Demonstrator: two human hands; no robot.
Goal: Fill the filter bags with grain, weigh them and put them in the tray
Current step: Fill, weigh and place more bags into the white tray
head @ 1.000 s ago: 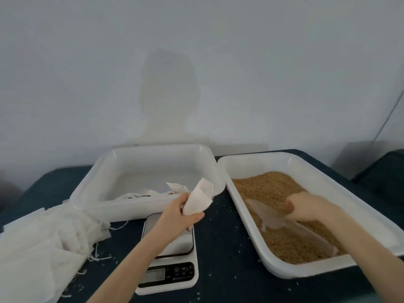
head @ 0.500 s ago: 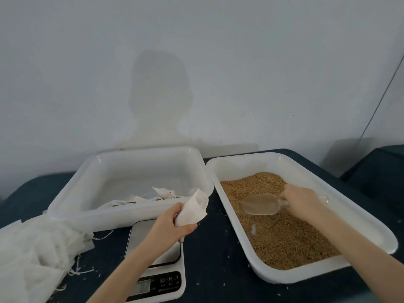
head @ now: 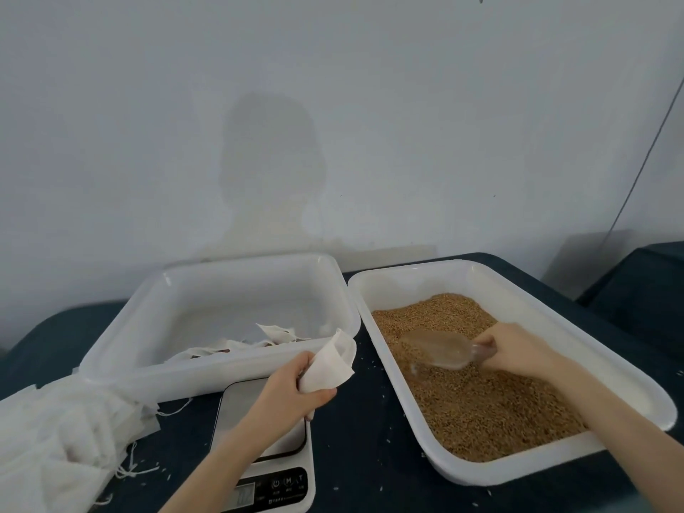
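My left hand (head: pixel 292 386) grips a white filter bag (head: pixel 331 362) with its mouth held open, above the scale (head: pixel 266 453). My right hand (head: pixel 518 351) holds the handle of a clear plastic scoop (head: pixel 438 348) that carries brown grain just over the grain (head: pixel 477 398) in the right white tray (head: pixel 555 301). A few grains fall from the scoop's lip. The left white tray (head: pixel 159 290) holds several filled bags (head: pixel 259 340) along its near wall.
A heap of empty white filter bags (head: pixel 59 438) with drawstrings lies at the left on the dark blue table (head: pixel 370 457). Loose grains dot the table between scale and grain tray. A grey wall stands close behind the trays.
My right hand took the scoop out of the grain, carried it back to the middle of the tray, and it now holds grain. My left hand kept the bag open over the scale.
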